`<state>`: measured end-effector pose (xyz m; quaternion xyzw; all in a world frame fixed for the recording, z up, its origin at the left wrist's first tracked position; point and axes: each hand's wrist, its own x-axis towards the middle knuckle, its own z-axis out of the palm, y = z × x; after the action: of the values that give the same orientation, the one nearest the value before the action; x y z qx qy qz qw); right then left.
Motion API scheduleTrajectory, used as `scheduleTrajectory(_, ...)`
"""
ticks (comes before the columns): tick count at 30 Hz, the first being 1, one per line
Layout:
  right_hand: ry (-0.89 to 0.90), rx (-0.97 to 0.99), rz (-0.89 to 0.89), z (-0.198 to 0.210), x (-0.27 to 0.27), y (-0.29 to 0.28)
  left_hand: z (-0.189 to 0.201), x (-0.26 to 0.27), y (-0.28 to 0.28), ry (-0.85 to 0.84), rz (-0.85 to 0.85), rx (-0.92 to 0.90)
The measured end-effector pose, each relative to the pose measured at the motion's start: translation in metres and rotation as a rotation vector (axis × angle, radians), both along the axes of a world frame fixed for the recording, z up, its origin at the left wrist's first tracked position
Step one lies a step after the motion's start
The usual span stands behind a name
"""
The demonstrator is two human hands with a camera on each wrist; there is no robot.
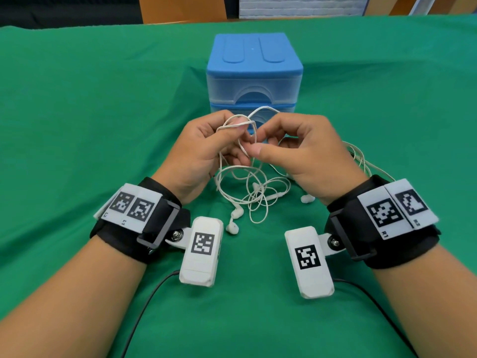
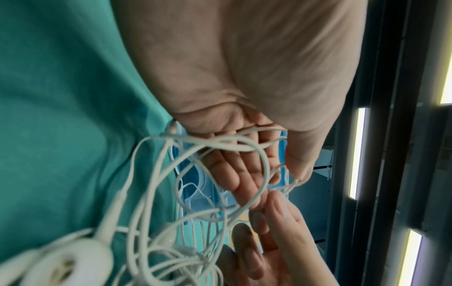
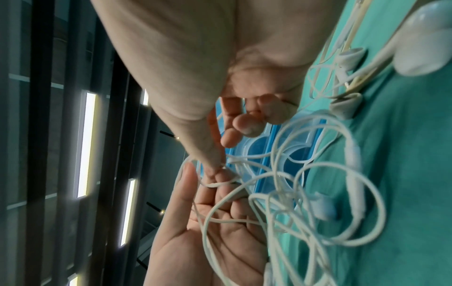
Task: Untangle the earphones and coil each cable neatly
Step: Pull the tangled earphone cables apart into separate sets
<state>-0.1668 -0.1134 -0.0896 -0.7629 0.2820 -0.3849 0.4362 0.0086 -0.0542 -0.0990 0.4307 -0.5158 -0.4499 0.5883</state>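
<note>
Tangled white earphone cables hang from both hands down to the green cloth. My left hand pinches a loop between thumb and forefinger, its other fingers loosely spread under the strands. My right hand pinches a strand just beside it. Two earbuds lie below the left hand and one earbud lies near the right wrist. In the left wrist view the cable crosses the left hand. The right wrist view shows the right hand nipping a strand above the tangle.
A blue plastic drawer unit stands just behind the hands. More white cable trails on the cloth to the right of the right hand. Black wrist-camera leads run toward me over the cloth.
</note>
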Motion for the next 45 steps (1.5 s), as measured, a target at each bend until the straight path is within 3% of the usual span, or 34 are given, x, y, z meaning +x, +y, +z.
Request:
scheduleTrajectory(3, -0.042, 0.027, -0.03, 0.002, 0.002, 0.001, 0.0, 0.0, 0.0, 0.0, -0.013, 0.007)
scheduleTrajectory(7, -0.263, 0.355, -0.005, 0.011, 0.001, 0.0, -0.003, 0.004, -0.003, 0.059, 0.088, 0.0)
scheduleTrajectory(12, -0.478, 0.502, -0.046, 0.015, -0.008, -0.004, -0.001, 0.011, -0.006, 0.239, 0.193, 0.014)
scheduleTrajectory(17, -0.587, 0.448, -0.126, 0.015, -0.009, -0.007, -0.002, 0.009, -0.005, 0.201, 0.166, 0.005)
scheduleTrajectory(25, -0.665, 0.34, -0.193, 0.019, -0.009, -0.007, -0.003, 0.01, -0.004, -0.006, 0.158, 0.009)
scheduleTrajectory(38, -0.531, 0.246, -0.224, 0.019, -0.007, -0.003, -0.005, 0.008, -0.005, -0.265, 0.236, 0.015)
scheduleTrajectory(45, -0.559, 0.216, -0.205, 0.021, -0.007, -0.002, -0.002, 0.002, -0.001, -0.336, 0.032, -0.06)
